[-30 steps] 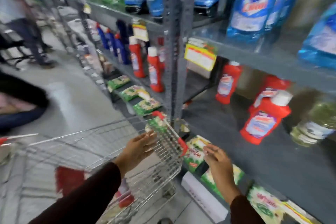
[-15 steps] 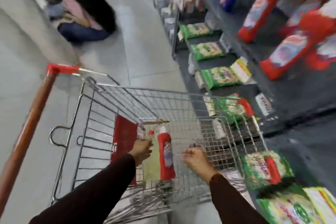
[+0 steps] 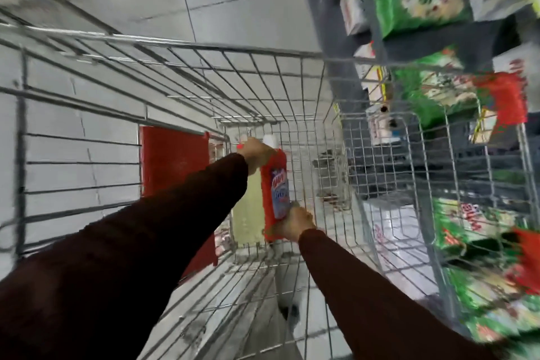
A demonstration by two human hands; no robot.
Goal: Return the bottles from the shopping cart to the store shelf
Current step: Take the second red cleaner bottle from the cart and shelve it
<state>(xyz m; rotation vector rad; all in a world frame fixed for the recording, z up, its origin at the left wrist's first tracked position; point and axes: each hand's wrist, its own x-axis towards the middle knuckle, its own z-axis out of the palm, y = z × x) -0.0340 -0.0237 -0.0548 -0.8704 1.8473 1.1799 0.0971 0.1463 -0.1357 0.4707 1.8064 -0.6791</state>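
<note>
Both my arms reach down into the wire shopping cart (image 3: 187, 50). A red bottle (image 3: 274, 184) with a white cap and blue label lies lengthwise on the cart floor. My left hand (image 3: 257, 152) grips its neck end, near the cap. My right hand (image 3: 295, 223) holds its bottom end. A pale yellow bottle (image 3: 248, 213) lies right beside it on the left, partly hidden under my left arm. The store shelf (image 3: 344, 76) runs along the cart's right side.
A red panel (image 3: 172, 164) stands against the cart's left inner wall. Green and white packets (image 3: 415, 0) fill the low shelves on the right, close to the cart's wire side. Grey floor tiles lie ahead and left.
The view has swung from the shelf down into the cart. Both hands went down inside, and each has closed on an end of the red bottle.
</note>
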